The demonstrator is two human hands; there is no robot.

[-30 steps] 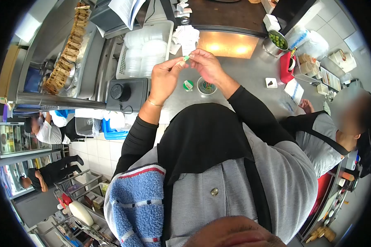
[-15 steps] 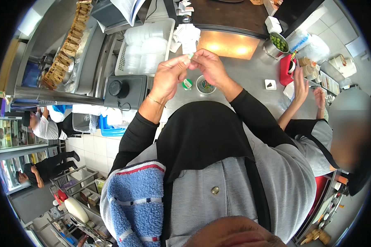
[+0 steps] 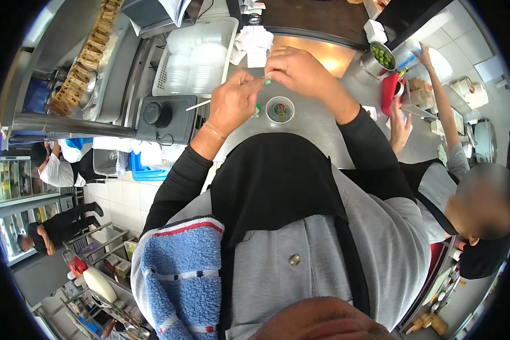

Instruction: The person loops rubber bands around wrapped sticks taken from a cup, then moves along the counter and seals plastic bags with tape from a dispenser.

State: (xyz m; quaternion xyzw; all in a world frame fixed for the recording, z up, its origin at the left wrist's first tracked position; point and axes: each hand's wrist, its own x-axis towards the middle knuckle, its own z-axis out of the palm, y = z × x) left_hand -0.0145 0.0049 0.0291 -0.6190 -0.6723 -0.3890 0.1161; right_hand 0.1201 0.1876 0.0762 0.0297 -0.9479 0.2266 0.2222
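Above the counter, my left hand (image 3: 235,101) is closed, with a thin white stick (image 3: 198,105) jutting out of it to the left. My right hand (image 3: 300,69) is pinched, its fingertips meeting those of the left. A small green piece (image 3: 268,82) shows between the fingertips; its kind is too small to make out. Just below the hands stands a round bowl (image 3: 280,110) holding thin coloured bits that look like rubber bands. Partly behind my left hand, a small green round item (image 3: 257,110) lies on the steel counter (image 3: 317,133).
A white basket of clear plastic lids or containers (image 3: 195,56) is at the back left, beside a dark grey box (image 3: 167,120). Paper slips (image 3: 255,42) lie behind my hands. At right are a pot of limes (image 3: 379,58), a red container (image 3: 389,93) and a co-worker's reaching arms (image 3: 442,93).
My hands have turned and my right hand has lifted to the right. The white stick and green piece now show. The co-worker has stretched one arm toward the back.
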